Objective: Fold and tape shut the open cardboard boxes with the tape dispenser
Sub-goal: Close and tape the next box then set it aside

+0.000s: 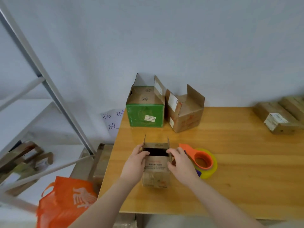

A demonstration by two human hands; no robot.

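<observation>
Near table (238, 186) left edge: left hand (134, 162) and right hand (181, 163) clamp box (156, 170) flaps, likely folding them; dispenser (204, 162) waits beside.

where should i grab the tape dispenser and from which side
Probably with the right hand, from above: the tape dispenser lies flat on the table just right of the small box. Close the fingers round the yellow roll's rim, thumb in the orange ring, keeping off the pointed orange end that faces the box.
</observation>
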